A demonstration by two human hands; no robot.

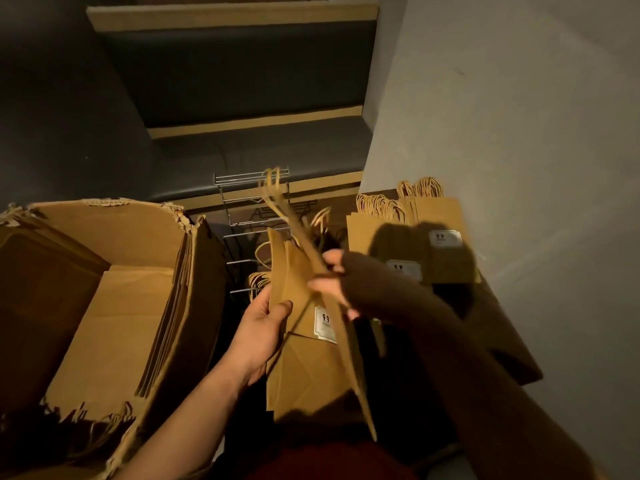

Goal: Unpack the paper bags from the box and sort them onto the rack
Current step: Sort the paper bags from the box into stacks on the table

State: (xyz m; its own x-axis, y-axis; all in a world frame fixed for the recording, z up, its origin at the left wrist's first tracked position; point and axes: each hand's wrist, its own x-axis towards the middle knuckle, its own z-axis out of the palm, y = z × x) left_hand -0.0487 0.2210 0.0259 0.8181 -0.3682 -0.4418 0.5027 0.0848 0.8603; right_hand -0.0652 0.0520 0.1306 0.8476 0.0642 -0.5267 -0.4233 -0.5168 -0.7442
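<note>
- Bags in hand: a small sheaf of flat brown paper bags (311,372) was held upright at centre frame, between the box and the sorted piles, their twisted-cord handles (277,195) pointing away from the camera and blurred.
- Left hand (261,327), bare forearm, gripped the sheaf's left edge, thumb laid across the front face, fingers hidden behind.
- Right hand (330,282), in a dark brown sleeve (433,341), pinched the upper part of one bag in the sheaf, peeling it off to the right; how the fingertips lay could not be told clearly.
- White price label (325,323) showed on the front of the held sheaf, just below the right hand.
- Cardboard box (104,216) stood open at left with torn flaps; more flat bags (114,327) lay stacked inside, cord handles spilling over its near edge.
- Wire rack (249,216) stood behind the held sheaf, against the base of a dark, wood-trimmed step; a few bag handles showed around its lower wires, but whether they hung on them could not be told.
- Two overlapping piles of bags (440,220) lay to the right by the pale wall (502,116), handles pointing away, each with a white label on top, partly under the arm's shadow.
- Lighting was dim and warm.
</note>
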